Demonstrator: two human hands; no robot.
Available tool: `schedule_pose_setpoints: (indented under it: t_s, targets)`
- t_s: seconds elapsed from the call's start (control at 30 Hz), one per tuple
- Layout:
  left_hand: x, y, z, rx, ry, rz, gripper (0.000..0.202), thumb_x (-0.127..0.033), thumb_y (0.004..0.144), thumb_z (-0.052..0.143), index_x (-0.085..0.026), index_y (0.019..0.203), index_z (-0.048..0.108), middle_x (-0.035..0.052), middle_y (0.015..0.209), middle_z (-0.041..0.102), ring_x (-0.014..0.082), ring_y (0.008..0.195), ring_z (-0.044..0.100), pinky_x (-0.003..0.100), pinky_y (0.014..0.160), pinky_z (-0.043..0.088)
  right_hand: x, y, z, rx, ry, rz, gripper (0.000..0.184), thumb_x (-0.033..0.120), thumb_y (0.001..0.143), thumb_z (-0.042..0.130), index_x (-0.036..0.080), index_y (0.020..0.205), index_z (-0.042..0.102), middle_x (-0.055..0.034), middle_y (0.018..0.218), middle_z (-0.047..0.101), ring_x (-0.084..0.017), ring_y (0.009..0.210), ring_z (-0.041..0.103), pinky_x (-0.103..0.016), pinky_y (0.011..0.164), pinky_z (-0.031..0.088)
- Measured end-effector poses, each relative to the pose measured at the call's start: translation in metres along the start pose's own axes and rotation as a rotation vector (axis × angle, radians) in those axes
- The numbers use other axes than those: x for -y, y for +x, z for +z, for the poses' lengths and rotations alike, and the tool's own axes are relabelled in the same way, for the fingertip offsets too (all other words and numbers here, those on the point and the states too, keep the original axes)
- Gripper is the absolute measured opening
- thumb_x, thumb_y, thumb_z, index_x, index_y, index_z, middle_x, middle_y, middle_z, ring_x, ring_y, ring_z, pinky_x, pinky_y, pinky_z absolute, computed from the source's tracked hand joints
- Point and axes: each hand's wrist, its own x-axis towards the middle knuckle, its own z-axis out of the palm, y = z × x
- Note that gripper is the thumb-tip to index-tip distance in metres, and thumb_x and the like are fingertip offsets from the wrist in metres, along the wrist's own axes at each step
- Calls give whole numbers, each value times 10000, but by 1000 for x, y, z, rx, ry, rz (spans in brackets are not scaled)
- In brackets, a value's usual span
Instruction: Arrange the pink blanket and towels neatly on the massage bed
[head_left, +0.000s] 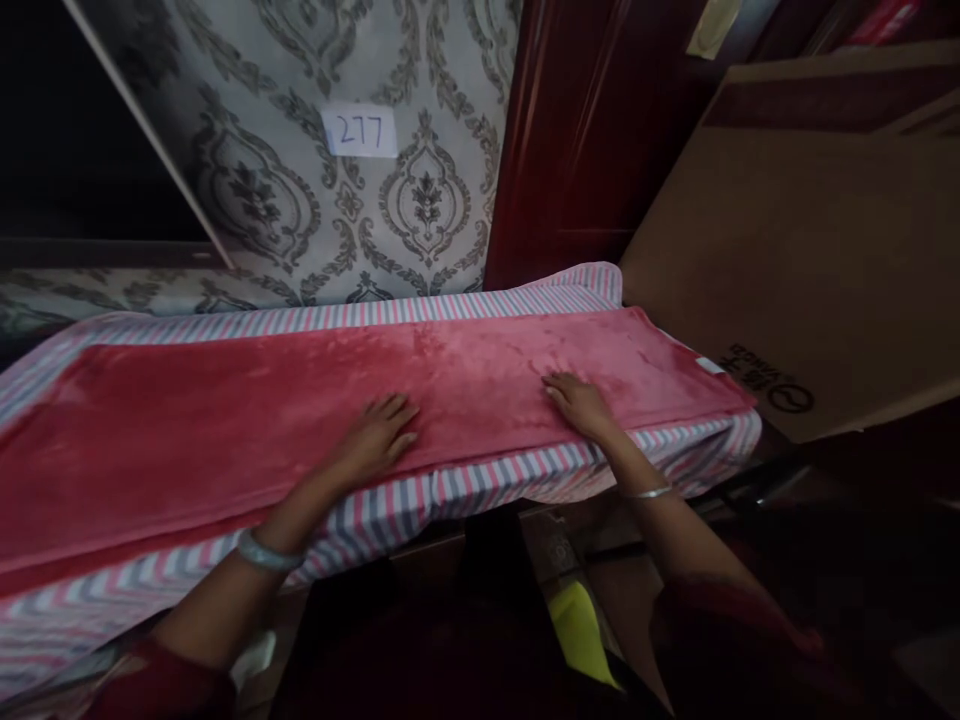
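Observation:
A red plush blanket (247, 420), folded into a long strip, lies flat on a striped cloth (420, 497) that covers a long narrow surface. My left hand (377, 437) rests palm down near the blanket's front edge, fingers spread apart. Farther right, my right hand (579, 402) also lies flat on the blanket with its fingers stretched out. Neither hand grips anything. A small white tag (709, 365) shows at the blanket's right end.
A large cardboard box (810, 240) stands at the right end, beside a dark red door (577, 130). Patterned wallpaper with a paper marked 277 (361, 131) rises behind. A dark screen (90, 140) is at upper left. Something yellow (581, 632) lies below.

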Motion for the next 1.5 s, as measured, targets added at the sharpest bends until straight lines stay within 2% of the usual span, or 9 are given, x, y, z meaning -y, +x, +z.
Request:
schedule_pose_setpoints:
  t_s: [0.17,0.27,0.37,0.5,0.7,0.83,1.03,1.27,1.5]
  targets:
    - [-6,-70,11,-223,15,120,436,-410,997,433,-211,1356,581,144,1430,564,291,1317,527,499,1076,445,66,-45,13,-207,290,-331,350,358,985,479,196,1232,668,-139,1311,637,-271,1226,580,-476,1044,465]
    - [-16,-81,12,-357,48,136,346,-290,981,473,-191,1279,619,155,1282,647,286,1180,609,466,975,511,107,-64,23,-263,364,-449,249,307,957,533,196,1137,665,-142,1222,641,-263,1155,585,-448,962,505]
    - [-22,-77,11,-407,108,204,253,-221,972,484,-184,1149,661,155,1191,668,267,1077,638,434,891,537,130,-69,31,-309,323,-520,164,226,952,528,198,1027,672,-136,1144,628,-252,1091,577,-422,908,509]
    - [-24,-73,11,-421,198,295,185,-146,952,499,-179,999,675,162,1190,657,264,1061,633,418,850,529,137,-66,38,-362,231,-557,157,200,954,539,205,1010,686,-133,1157,612,-252,1058,563,-424,886,501]
    - [-21,-83,7,-390,250,261,177,-127,926,529,-181,1035,658,152,1227,657,273,1086,628,430,868,526,139,-65,45,-379,165,-551,135,176,954,553,199,975,684,-125,1108,631,-254,1028,570,-405,849,501]
    - [-17,-89,4,-344,197,253,232,-80,902,523,-176,1061,662,158,1269,645,280,1144,603,443,910,507,141,-65,49,-386,255,-503,169,149,962,509,203,944,668,-104,1018,638,-236,959,582,-390,822,500]
    - [-16,-92,12,-533,147,230,166,-107,937,507,-142,1015,649,139,1132,687,233,1057,628,383,895,503,138,-67,53,-457,357,-480,184,174,985,464,209,925,633,-88,942,642,-222,915,600,-378,805,511]
    - [-19,-100,26,-490,92,203,214,-107,950,462,-159,1048,645,114,1077,685,220,1006,622,384,871,503,141,-73,46,-408,361,-489,180,188,985,480,212,924,648,-82,933,648,-221,911,608,-379,819,512]
    - [-21,-98,25,-541,44,161,184,-158,971,464,-174,1002,644,99,1038,696,209,960,640,378,851,519,159,-78,37,-455,359,-492,167,185,963,518,217,1047,659,-95,1038,662,-247,1023,602,-429,914,494]
